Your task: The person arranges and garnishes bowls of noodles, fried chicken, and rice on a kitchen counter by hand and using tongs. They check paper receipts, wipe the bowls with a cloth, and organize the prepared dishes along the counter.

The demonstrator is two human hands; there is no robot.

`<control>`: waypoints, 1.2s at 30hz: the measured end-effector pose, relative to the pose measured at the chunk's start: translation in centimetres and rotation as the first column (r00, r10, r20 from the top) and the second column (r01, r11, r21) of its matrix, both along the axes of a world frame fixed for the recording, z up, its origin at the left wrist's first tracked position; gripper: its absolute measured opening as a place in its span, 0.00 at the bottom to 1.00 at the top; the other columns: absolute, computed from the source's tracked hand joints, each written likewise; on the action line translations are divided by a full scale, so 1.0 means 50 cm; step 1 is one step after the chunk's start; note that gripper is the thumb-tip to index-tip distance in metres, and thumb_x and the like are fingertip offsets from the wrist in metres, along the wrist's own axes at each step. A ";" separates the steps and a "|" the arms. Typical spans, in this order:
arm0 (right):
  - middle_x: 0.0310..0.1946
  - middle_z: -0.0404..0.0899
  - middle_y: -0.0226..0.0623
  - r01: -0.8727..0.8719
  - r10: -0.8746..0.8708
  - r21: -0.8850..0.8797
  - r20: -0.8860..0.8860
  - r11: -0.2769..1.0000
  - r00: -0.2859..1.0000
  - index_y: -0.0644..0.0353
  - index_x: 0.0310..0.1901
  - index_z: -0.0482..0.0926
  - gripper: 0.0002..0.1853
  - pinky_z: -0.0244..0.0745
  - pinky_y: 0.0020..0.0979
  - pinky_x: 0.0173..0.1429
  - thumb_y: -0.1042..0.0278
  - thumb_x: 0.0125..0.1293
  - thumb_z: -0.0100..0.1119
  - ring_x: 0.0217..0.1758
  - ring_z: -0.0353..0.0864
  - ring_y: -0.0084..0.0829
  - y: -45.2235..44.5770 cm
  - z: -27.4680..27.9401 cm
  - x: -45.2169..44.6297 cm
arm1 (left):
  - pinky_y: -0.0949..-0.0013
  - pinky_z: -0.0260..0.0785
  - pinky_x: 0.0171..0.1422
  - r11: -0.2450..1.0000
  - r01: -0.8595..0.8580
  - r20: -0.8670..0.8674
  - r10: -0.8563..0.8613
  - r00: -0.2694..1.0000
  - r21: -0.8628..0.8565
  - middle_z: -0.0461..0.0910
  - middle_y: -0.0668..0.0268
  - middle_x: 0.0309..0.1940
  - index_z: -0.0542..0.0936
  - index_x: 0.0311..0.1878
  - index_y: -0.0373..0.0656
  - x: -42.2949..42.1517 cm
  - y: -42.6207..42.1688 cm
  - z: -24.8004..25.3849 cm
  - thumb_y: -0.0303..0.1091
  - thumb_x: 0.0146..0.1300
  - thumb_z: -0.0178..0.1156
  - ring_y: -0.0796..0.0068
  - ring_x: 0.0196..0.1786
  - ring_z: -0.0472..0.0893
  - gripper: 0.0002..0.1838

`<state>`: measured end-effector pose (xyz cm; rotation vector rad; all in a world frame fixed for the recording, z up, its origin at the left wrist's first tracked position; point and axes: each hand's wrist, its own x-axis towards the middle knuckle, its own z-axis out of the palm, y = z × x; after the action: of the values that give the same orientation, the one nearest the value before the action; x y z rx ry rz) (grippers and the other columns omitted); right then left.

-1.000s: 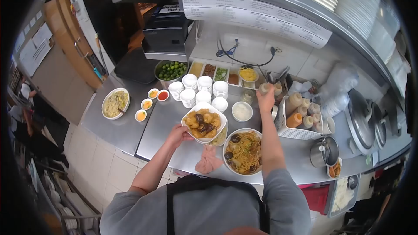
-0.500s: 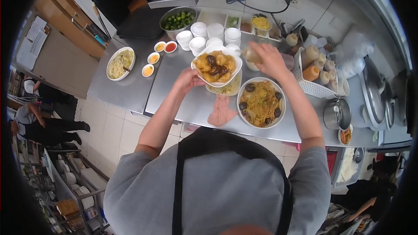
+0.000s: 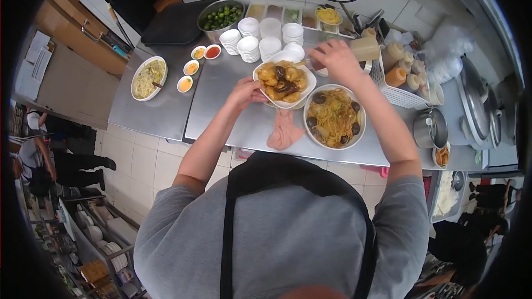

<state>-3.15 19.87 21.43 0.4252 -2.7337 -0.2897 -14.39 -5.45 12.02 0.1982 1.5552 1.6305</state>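
My left hand grips the edge of a white dish, raised above the counter and tilted a little. Brown glazed pieces of food with dark mushroom-like bits fill it. Over the dish's right side, my right hand is closed round a pale squeeze bottle lying nearly level, its nozzle pointing at the food. Another dish below is mostly hidden. To the right sits a round bowl of noodles with dark mushrooms. A pink cloth lies in front of the dish.
Stacks of small white cups stand behind the dish, beside a metal bowl of green limes. Small sauce cups and an oval noodle dish are on the left. A white basket of bottles and a metal pot stand right.
My right hand has picked up the squeeze bottle and tipped it with its nozzle toward the dish. My left hand still holds the dish, now slightly further right in view.
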 end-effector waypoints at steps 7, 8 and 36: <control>0.46 0.72 0.40 0.139 -0.044 -0.462 0.210 0.876 0.977 0.51 0.58 0.65 0.40 0.65 0.37 0.53 0.78 0.36 0.64 0.51 0.70 0.43 0.034 -0.005 0.050 | 0.63 0.78 0.40 0.984 -0.035 0.060 0.025 0.998 0.174 0.76 0.51 0.39 0.67 0.45 0.28 -0.002 0.012 -0.039 0.28 0.54 0.50 0.61 0.35 0.81 0.17; 0.49 0.71 0.41 0.153 -0.036 -0.610 0.200 0.778 0.979 0.52 0.59 0.64 0.40 0.65 0.36 0.55 0.77 0.38 0.64 0.53 0.69 0.43 0.040 0.004 0.050 | 0.63 0.77 0.42 0.984 -0.025 0.083 0.010 0.996 0.178 0.76 0.52 0.40 0.68 0.47 0.30 0.005 0.017 -0.031 0.27 0.53 0.50 0.62 0.37 0.81 0.17; 0.49 0.68 0.52 0.259 -0.664 -0.693 -0.411 0.673 0.625 0.68 0.53 0.67 0.35 0.60 0.40 0.59 0.56 0.45 0.68 0.55 0.65 0.46 0.304 -0.136 -0.149 | 0.63 0.75 0.49 0.700 -0.663 0.036 0.680 0.732 0.267 0.73 0.49 0.47 0.63 0.54 0.28 -0.078 -0.592 -0.009 0.25 0.58 0.41 0.59 0.47 0.77 0.20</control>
<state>-10.60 35.07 14.62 -0.5402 -2.0180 0.2508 -18.30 -35.07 11.55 -0.2221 1.5457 2.4359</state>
